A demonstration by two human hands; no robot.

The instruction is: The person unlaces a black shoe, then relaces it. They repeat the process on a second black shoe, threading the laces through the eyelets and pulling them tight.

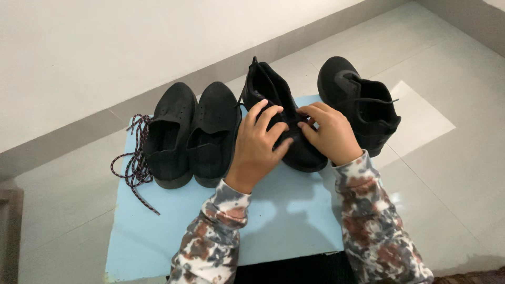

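Observation:
A black lace-up shoe (273, 94) lies on a light blue mat (294, 215), toe towards me. My left hand (256, 147) rests on its near left side with fingers spread over the upper. My right hand (330, 131) presses on its right side, fingertips at the lacing. Both hands grip this shoe together.
Two black laceless shoes (192, 134) lie side by side on the mat's left. A loose dark red and black lace (134, 163) is piled at the mat's left edge. Another black laced shoe (360, 102) sits right of my hands. Grey tiled floor (447, 168) and a white wall surround the mat.

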